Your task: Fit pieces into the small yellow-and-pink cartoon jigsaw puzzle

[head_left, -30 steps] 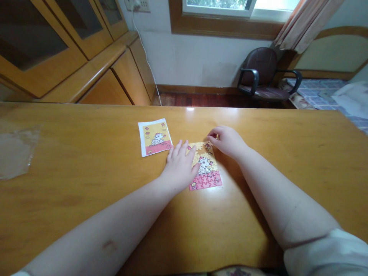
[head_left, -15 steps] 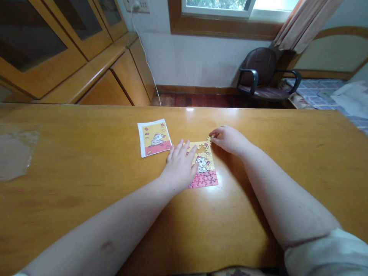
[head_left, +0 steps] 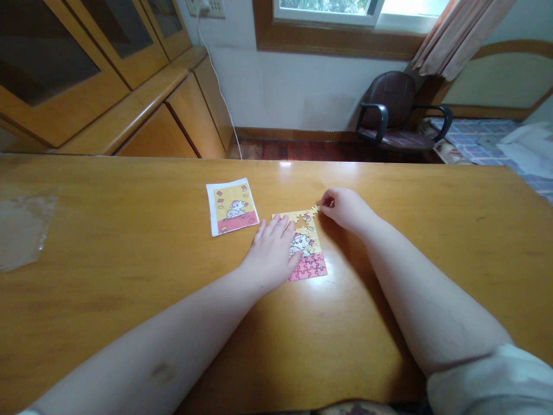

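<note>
A jigsaw puzzle (head_left: 307, 266) with a white cartoon animal on yellow and pink lies on the table, with a gap in its upper yellow part. My left hand (head_left: 270, 253) rests flat over the puzzle's left side, fingers stretched and slightly spread, hiding that side. At the top right corner, my right hand (head_left: 345, 208) has thumb and fingertips pinched at a small yellow puzzle piece (head_left: 315, 210). That piece sits against the puzzle's corner; whether it is fully joined I cannot tell. Left of the puzzle lies a picture card (head_left: 235, 202) with the same design.
The wooden table (head_left: 129, 242) stretches across the view. A clear plastic bag (head_left: 26, 230) lies at its far left. Beyond the table stand wooden cabinets (head_left: 151, 127), a dark office chair (head_left: 391, 109) and a bed (head_left: 484, 138).
My right hand has shifted slightly right, its fingers curled closer together. My left hand's fingers have slid a little down, uncovering more of the puzzle's top left corner. The puzzle has turned slightly.
</note>
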Available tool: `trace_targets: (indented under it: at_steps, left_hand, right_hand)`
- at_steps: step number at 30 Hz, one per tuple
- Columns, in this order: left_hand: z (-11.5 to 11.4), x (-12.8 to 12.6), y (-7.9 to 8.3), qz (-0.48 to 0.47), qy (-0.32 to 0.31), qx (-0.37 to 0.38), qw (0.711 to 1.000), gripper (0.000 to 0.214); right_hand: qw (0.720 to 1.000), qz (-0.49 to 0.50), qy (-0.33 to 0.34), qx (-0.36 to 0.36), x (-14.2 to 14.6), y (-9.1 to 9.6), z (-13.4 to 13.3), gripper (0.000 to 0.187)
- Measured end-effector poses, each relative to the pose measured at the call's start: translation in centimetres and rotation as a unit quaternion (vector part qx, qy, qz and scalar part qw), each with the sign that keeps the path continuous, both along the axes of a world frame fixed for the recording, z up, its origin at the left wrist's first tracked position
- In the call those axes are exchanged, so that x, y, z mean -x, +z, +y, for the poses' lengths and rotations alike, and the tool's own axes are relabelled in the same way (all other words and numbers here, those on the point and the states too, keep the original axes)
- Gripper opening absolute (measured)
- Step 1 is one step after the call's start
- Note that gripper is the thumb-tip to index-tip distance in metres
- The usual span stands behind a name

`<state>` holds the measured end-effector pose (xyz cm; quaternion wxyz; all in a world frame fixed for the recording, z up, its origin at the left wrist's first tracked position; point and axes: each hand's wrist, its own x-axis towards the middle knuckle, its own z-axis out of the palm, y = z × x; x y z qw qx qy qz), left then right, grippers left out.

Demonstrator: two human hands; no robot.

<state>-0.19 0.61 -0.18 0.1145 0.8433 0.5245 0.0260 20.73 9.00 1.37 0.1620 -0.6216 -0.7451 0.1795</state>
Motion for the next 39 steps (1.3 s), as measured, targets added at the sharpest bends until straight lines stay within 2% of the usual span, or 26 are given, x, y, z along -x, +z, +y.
trace_targets:
  at_steps: [2,5,9,17,25,32,39]
  left_hand:
    - [0.0,0.0,0.1,-0.004,0.001,0.002,1.0,0.061]
    - [0.0,0.0,0.2,-0.007,0.007,0.004,1.0,0.06]
    - [0.0,-0.1,0.4,-0.009,0.012,0.008,1.0,0.059]
    - [0.1,-0.1,0.4,-0.014,0.014,0.012,1.0,0.06]
    - [0.1,-0.2,0.4,-0.018,0.018,0.017,1.0,0.059]
    - [0.1,-0.1,0.4,-0.019,0.018,0.014,1.0,0.059]
    - [0.0,-0.2,0.4,-0.022,0.023,0.012,0.999,0.056]
  right_hand:
    - [0.997,0.074,0.014,0.012,0.3,0.3,-0.3,0.005]
    - [0.982,0.168,0.074,0.053,0.8,0.2,-0.6,0.006]
    - [0.975,0.169,0.122,0.075,1.2,-0.3,-0.8,0.006]
    - [0.967,0.162,0.165,0.103,1.8,-0.3,-1.2,0.013]
    - [0.973,0.122,0.171,0.096,1.5,-0.5,-1.1,0.018]
    - [0.972,0.115,0.167,0.115,1.5,0.2,-1.2,0.021]
    - [0.987,0.098,0.101,0.07,1.0,0.2,-0.8,0.013]
